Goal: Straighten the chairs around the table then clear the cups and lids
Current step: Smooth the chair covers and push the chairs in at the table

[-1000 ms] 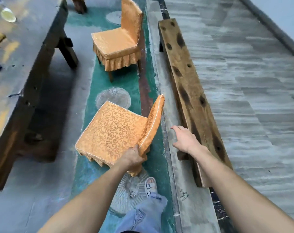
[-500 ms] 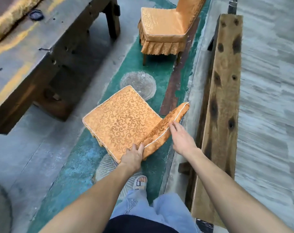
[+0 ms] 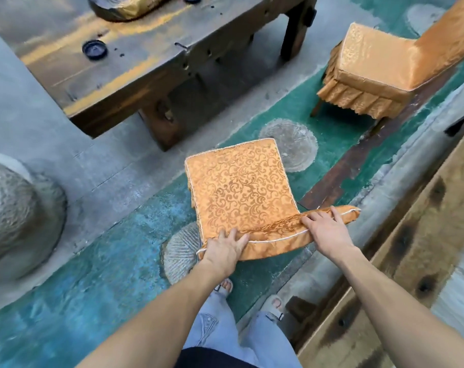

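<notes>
- Green carpet (image 3: pixel 92 274) runs btwn a dark wood table (image 3: pixel 146 67) at upper left and a wooden bench (image 3: pixel 411 235) along the right, w/ grey floor under the table.
- Near chair (image 3: pixel 239 187) stands on the carpet just ahead of the person. Its seat points away from them toward the table's near corner & leg, well short of the table's edge.
- Backrest (image 3: pixel 278 235) is the long axis that matters: it runs left-right across the person's front, right end a bit farther off. It looks not quite parallel w/ the table's near edge.
- L hand (image 3: pixel 225 248) grips the backrest's left end, fingers folded over the top edge.
- R hand (image 3: pixel 326 232) lies on top near the right end, fingers mostly straight, pressing rather than clasping. Can't tell if the thumb hooks behind.
- Both hands are on the chair, 1 per end, so neither is nearer. My guess: next is a push fwd toward the table plus a slight turn to square it up.
- 2nd chair (image 3: pixel 371 67) sits farther along the carpet at upper right, also off the table.
- 1 black lid (image 3: pixel 94 49) lies on the table near its near edge, not yet cleared. No cup visible.
</notes>
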`<state>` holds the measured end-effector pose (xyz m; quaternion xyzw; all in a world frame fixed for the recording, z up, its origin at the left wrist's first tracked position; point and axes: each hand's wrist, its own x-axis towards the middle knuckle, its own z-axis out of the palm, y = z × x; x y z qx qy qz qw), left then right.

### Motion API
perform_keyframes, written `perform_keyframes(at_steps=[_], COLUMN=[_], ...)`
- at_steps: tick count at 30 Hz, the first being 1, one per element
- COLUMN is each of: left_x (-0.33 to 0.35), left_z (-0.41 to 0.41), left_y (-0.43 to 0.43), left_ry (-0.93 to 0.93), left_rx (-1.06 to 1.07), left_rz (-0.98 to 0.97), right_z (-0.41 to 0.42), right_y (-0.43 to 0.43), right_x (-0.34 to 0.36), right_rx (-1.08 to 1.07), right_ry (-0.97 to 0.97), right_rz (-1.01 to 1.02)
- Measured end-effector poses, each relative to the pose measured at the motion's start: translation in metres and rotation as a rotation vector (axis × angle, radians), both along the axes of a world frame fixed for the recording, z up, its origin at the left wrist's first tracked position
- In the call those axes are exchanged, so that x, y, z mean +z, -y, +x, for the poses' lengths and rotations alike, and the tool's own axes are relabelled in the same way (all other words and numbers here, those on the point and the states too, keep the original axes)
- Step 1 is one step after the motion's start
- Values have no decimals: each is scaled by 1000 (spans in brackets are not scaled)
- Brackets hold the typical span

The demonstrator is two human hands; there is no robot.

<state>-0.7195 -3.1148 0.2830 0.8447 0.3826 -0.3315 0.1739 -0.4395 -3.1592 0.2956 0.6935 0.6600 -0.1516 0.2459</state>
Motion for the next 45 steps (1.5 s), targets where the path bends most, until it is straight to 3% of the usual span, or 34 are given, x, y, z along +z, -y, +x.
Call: perform_keyframes(at_steps=[8,20,45], left_x=[-7,-10,-33], left_z=[20,69,100], left_y=[17,-1,-236], left_ry=[119,168,63], left_rx=[278,377,555], left_rz=[200,326,668], right_z=[26,79,102], right_y=[3,-39,-257], right_x=[-27,-48,-50], right_rx=[126,246,226], right_ry=[-40,-78,-120], right_rz=[176,373,465])
